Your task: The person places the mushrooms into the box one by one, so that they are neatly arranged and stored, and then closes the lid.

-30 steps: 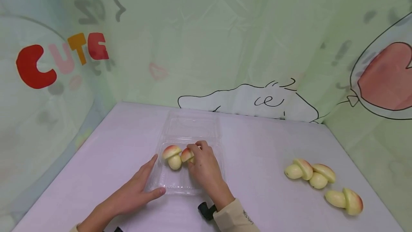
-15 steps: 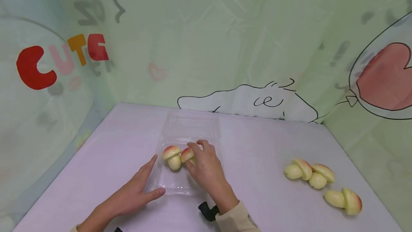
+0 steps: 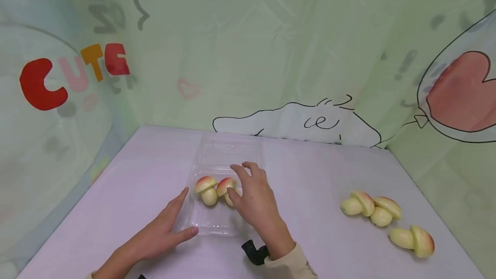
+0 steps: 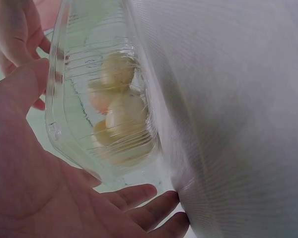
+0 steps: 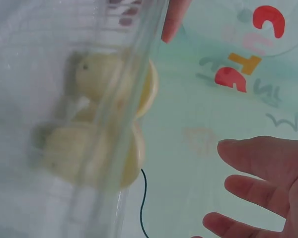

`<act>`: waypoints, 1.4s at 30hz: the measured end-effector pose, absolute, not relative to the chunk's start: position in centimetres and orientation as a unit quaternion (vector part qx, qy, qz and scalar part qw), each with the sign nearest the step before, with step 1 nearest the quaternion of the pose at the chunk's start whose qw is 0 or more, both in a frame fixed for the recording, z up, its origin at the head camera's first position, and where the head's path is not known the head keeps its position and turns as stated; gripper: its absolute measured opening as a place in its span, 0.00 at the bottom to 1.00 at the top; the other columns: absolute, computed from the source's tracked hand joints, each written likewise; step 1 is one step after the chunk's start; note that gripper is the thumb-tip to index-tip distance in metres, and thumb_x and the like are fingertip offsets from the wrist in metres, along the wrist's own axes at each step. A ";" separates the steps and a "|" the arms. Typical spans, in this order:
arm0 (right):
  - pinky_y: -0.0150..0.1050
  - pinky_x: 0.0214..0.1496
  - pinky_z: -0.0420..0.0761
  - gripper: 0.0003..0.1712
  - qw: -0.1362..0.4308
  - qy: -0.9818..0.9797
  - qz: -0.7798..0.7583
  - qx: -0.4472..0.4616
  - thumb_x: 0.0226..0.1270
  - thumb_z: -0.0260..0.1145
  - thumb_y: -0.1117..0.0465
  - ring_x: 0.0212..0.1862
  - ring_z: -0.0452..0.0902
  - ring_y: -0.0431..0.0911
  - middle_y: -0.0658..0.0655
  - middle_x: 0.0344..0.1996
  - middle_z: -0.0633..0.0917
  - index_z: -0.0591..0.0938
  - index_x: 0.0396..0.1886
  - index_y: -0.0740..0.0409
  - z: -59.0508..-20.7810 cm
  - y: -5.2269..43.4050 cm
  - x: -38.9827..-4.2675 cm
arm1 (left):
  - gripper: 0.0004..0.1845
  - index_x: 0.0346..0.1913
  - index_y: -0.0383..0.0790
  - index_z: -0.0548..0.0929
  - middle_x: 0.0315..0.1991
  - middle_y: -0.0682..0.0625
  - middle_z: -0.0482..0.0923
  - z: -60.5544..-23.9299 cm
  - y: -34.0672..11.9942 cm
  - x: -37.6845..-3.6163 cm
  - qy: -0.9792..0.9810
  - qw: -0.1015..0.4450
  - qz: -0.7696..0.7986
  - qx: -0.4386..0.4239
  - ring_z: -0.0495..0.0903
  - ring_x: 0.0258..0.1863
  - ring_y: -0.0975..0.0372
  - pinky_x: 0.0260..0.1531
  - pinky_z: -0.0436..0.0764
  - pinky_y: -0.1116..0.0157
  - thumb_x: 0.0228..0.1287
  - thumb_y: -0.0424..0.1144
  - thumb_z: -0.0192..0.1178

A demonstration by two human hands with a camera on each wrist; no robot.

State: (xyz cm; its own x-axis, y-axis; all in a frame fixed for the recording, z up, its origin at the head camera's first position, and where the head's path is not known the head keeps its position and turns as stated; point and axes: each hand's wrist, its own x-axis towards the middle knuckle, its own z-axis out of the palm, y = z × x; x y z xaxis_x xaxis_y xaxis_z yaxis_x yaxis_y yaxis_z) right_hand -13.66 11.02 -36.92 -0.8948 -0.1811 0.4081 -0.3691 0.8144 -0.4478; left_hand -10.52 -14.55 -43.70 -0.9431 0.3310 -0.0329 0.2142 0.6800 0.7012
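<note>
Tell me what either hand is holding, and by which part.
Nothing is held. The right hand is spread, apart from the mushrooms; the left hand, fingers straight, lies at the side of the clear box without gripping it.

The left hand (image 4: 44,183) filled eight o'clock, its thumb at the rim of the clear box (image 4: 74,141) and its fingertips (image 4: 164,201) at six, by the table (image 4: 238,99), which spread pale across three. Through the box's ribbed wall, left of centre toward nine, showed pale, blurred mushrooms (image 4: 125,116), pinkish in one patch. The right hand (image 4: 17,32) hung at ten, partly behind the rim.
</note>
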 end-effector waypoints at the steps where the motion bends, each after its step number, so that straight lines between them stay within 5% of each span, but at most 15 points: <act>1: 0.49 0.36 0.83 0.29 0.174 -0.937 0.267 0.143 0.62 0.77 0.60 0.60 0.76 0.62 0.62 0.62 0.78 0.82 0.64 0.52 -36.9 11.1 -13.7 | 0.56 0.85 0.48 0.44 0.83 0.38 0.50 -43.7 -14.5 -10.5 0.913 0.079 0.371 0.150 0.53 0.81 0.42 0.74 0.59 0.37 0.67 0.66 0.63; 42: 0.60 0.58 0.81 0.30 0.194 -0.931 0.310 0.022 0.66 0.73 0.64 0.66 0.72 0.66 0.68 0.66 0.75 0.79 0.68 0.58 -35.1 16.7 -15.6 | 0.56 0.85 0.48 0.43 0.83 0.40 0.49 -43.9 -14.7 -10.6 0.910 0.076 0.376 0.158 0.52 0.82 0.43 0.75 0.58 0.38 0.67 0.67 0.62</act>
